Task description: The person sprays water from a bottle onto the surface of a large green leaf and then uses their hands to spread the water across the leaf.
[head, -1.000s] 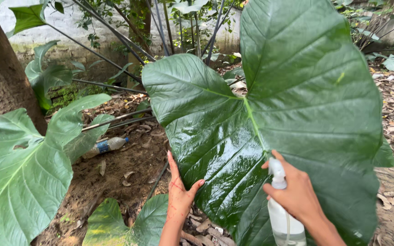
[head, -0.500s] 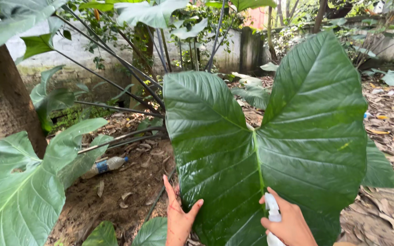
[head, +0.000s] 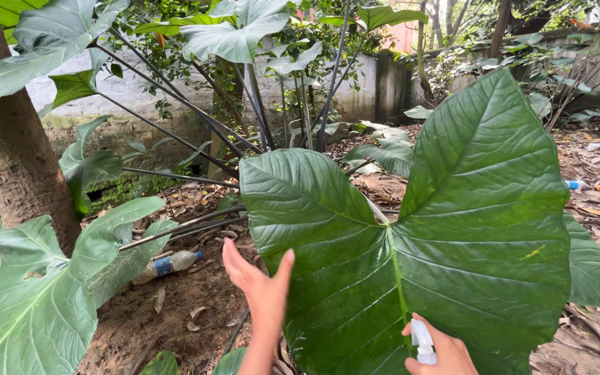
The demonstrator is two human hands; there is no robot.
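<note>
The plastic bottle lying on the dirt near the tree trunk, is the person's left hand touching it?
No. The plastic bottle lies on the soil apart from the left hand, which is raised, open, beside the edge of the big wet leaf.

Both hands, the left (head: 262, 288) and right (head: 446, 354), are bare, no sleeves visible.

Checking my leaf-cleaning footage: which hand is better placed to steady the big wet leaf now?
Probably the left hand: it is open and empty at the big leaf edge, while the right hand grips the spray bottle.
</note>
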